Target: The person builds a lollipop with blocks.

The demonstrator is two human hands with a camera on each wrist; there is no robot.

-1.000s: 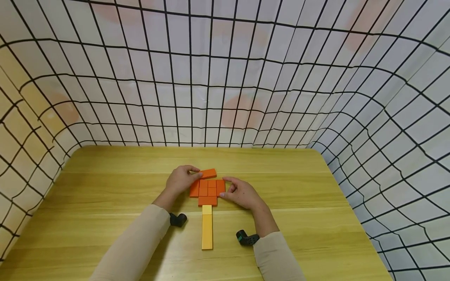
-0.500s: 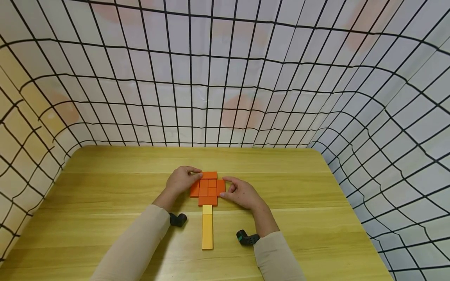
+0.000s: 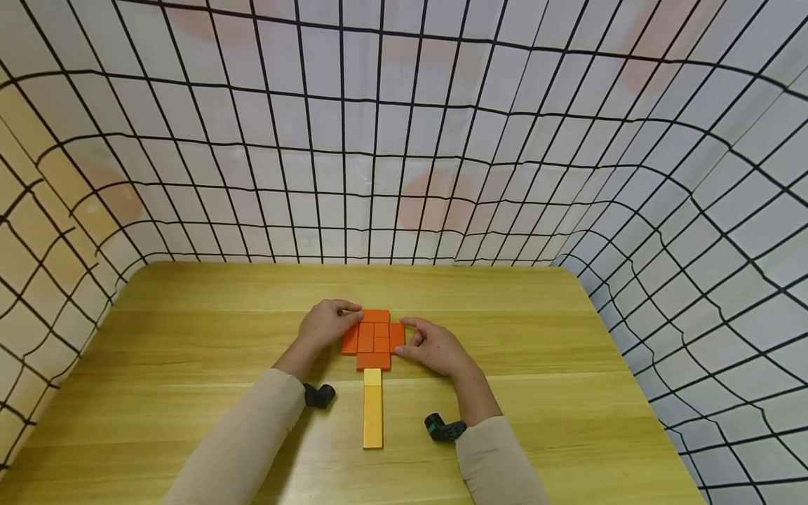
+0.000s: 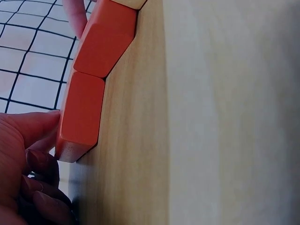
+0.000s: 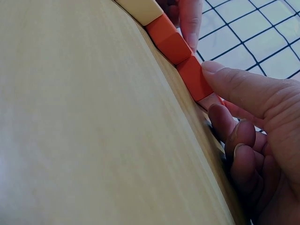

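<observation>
Orange wooden blocks (image 3: pixel 366 338) lie flat on the table in a compact, roughly cross-shaped cluster. Below them, in line, sit a small pale yellow block (image 3: pixel 372 377) and a long yellow block (image 3: pixel 373 418). My left hand (image 3: pixel 325 326) has thumb and index finger at the left end of the top orange block (image 3: pixel 376 316), pinching it. On the other side, my right hand (image 3: pixel 437 346) holds the right orange block (image 3: pixel 396 335) between thumb and index finger at its two ends. In the right wrist view the right thumb (image 5: pixel 234 84) lies against an orange block (image 5: pixel 192 77); the other fingers curl below.
The wooden table (image 3: pixel 536 365) is bordered by a black wire mesh (image 3: pixel 353 175) at the back and sides, with a pale curtain behind it. Each wrist carries a black camera, such as the left one (image 3: pixel 320 395).
The top orange block, tilted a second ago, has turned straight and come down against the row below, guided by my left hand. My right hand has stayed at the right block.
</observation>
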